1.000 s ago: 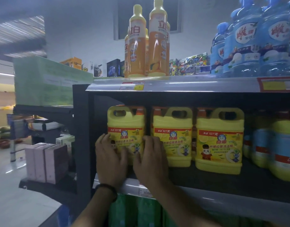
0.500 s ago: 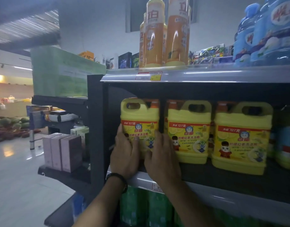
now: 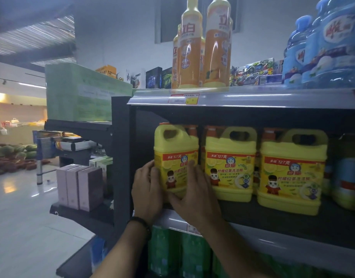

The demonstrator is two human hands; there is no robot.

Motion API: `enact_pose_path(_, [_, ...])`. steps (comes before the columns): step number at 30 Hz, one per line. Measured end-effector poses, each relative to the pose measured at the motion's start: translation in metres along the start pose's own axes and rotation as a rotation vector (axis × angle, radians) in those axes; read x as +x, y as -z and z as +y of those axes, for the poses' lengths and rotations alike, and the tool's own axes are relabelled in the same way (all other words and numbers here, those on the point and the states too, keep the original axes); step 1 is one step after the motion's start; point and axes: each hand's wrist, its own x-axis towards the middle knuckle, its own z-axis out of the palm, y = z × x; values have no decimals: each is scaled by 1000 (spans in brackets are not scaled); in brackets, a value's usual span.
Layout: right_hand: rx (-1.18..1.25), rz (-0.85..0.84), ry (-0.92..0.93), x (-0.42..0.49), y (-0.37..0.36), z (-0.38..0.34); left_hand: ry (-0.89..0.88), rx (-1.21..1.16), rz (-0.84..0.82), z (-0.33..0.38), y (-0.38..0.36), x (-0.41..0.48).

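A yellow detergent jug [image 3: 175,149] with a red-banded label stands at the left end of a dark shelf [image 3: 292,223], turned a little so its left corner faces me. My left hand [image 3: 147,189] grips the jug's left side, fingers curled round the edge. My right hand [image 3: 196,197] holds the right side of the jug, fingers reaching into the gap beside the neighbouring jug, thumb low across the front. A dark band sits on my left wrist.
Two more yellow jugs [image 3: 230,157] [image 3: 292,163] stand to the right. Orange bottles [image 3: 202,47] and blue jugs [image 3: 328,47] fill the shelf above. A black upright [image 3: 120,157] borders the left. Pink boxes [image 3: 80,185] and a green carton [image 3: 78,93] sit beyond it.
My hands went from lying flat on the jug's front to holding its two sides. The jug has turned slightly and come forward. My view has moved closer.
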Motion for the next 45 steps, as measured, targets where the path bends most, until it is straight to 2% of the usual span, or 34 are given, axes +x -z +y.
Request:
enact_pose_path(8, [134, 21, 120, 0, 2, 0, -109, -21, -35, 10, 15, -19])
enact_pose_path(15, [338, -104, 18, 11, -1, 2, -220, 101, -42, 13, 8, -30])
enact_pose_path(17, [361, -76, -25, 12, -4, 3, -238, 108, -51, 12, 6, -28])
enact_pose_path(22, [252, 150, -50, 4, 1, 3, -134, 121, -162, 5, -6, -16])
enact_pose_path(26, [231, 244, -124, 7, -4, 4, -135, 174, -181, 4, -21, -19])
enact_pose_path(32, [209, 268, -143, 6, -2, 1, -98, 274, -132, 5, -31, -23])
enact_pose_path(37, [53, 161, -69, 10, 2, -1, -138, 545, -270, -4, -35, -20])
enact_pose_path(45, [144, 139, -137, 4, 10, -1, -122, 503, -238, 3, -30, -24])
